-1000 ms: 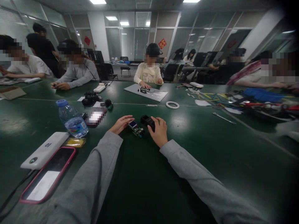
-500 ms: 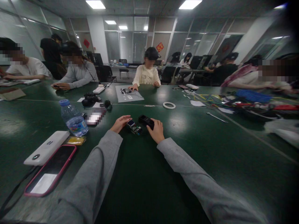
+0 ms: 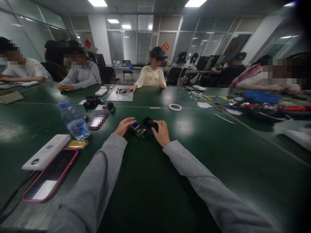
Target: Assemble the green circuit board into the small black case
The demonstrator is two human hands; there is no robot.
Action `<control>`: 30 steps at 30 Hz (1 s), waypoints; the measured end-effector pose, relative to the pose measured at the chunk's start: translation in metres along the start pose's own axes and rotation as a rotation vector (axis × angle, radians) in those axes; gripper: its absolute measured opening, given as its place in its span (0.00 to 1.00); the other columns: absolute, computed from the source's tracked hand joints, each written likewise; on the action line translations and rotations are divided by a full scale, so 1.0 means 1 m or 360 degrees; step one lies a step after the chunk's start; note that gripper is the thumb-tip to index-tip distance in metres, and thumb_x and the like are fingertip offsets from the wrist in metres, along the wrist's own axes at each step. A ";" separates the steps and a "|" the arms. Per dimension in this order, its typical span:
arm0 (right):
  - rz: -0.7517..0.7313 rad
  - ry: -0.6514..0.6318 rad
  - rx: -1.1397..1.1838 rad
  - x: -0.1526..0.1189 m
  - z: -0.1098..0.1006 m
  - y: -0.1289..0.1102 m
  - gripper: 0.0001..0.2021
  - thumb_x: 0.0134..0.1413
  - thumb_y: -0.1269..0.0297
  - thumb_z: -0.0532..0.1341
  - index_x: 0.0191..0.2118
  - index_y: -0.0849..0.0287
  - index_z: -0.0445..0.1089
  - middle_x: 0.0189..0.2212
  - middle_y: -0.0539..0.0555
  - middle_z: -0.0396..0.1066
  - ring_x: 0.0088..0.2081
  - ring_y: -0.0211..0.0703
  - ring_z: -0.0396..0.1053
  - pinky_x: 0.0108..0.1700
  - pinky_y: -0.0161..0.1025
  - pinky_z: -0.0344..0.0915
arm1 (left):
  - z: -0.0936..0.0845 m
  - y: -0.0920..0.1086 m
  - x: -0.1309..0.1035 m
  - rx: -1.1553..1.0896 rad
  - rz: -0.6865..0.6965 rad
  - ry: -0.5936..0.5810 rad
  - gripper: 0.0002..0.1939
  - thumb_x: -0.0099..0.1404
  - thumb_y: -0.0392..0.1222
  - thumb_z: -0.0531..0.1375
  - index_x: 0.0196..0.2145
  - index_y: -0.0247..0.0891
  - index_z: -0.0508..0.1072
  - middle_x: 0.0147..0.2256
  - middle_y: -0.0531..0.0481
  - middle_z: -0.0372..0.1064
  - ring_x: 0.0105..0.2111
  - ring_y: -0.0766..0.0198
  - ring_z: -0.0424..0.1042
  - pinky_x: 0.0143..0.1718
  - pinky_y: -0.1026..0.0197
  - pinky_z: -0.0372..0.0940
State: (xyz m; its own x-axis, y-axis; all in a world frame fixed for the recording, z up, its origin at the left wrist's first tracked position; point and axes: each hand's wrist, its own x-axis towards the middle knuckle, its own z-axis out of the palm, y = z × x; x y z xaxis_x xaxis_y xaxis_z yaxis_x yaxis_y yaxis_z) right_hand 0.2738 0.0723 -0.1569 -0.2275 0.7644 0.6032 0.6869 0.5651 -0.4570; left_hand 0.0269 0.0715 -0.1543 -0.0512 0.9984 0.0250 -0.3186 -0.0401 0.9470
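A small circuit board with a little screen (image 3: 139, 130) lies on the green table (image 3: 155, 181) between my hands. My left hand (image 3: 123, 126) is at its left edge, fingers apart and pointing right, with nothing gripped. Just to the right of the board is a black rectangular case (image 3: 150, 123). My right hand (image 3: 162, 132) has its fingers and thumb around the near right end of this case. The board and the case are apart.
To the left stand a water bottle (image 3: 74, 121), a white power bank (image 3: 47, 152), a yellow packet (image 3: 77, 144) and a red-edged phone (image 3: 51, 176). A white ring (image 3: 175, 107), a wrench (image 3: 224, 118) and tangled cables (image 3: 262, 103) lie right. A person (image 3: 151, 76) sits opposite.
The person opposite has slid the grey sheet with small parts to the left. The view has shifted slightly. My hands, the board and the case hold nearly the same places.
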 end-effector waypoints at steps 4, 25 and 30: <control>0.0037 0.0067 0.0325 0.004 0.002 0.005 0.15 0.55 0.61 0.57 0.49 0.58 0.65 0.44 0.58 0.62 0.48 0.50 0.61 0.52 0.50 0.61 | 0.000 0.001 -0.001 0.0011 0.0006 -0.0025 0.19 0.52 0.36 0.66 0.43 0.34 0.73 0.40 0.44 0.74 0.37 0.66 0.73 0.39 0.64 0.64; -0.0536 -0.0155 0.0053 -0.016 -0.014 -0.052 0.23 0.61 0.54 0.54 0.57 0.60 0.56 0.51 0.62 0.59 0.54 0.52 0.58 0.55 0.50 0.60 | 0.007 0.007 -0.006 0.0018 -0.0020 -0.0028 0.17 0.51 0.36 0.66 0.40 0.32 0.73 0.31 0.47 0.74 0.26 0.71 0.69 0.30 0.66 0.61; -0.0562 -0.0484 -0.0025 -0.019 -0.004 -0.053 0.25 0.59 0.54 0.57 0.59 0.60 0.56 0.47 0.61 0.64 0.48 0.52 0.64 0.50 0.52 0.65 | 0.005 0.006 -0.005 -0.0017 -0.0021 -0.0040 0.17 0.52 0.36 0.66 0.41 0.32 0.73 0.32 0.48 0.74 0.23 0.74 0.66 0.30 0.67 0.61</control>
State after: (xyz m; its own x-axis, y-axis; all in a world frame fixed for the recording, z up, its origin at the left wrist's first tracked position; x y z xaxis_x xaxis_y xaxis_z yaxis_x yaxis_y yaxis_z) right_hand 0.2444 0.0262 -0.1416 -0.6398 0.5835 0.5002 0.5409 0.8042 -0.2463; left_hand 0.0297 0.0666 -0.1470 -0.0230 0.9995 0.0209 -0.3293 -0.0273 0.9438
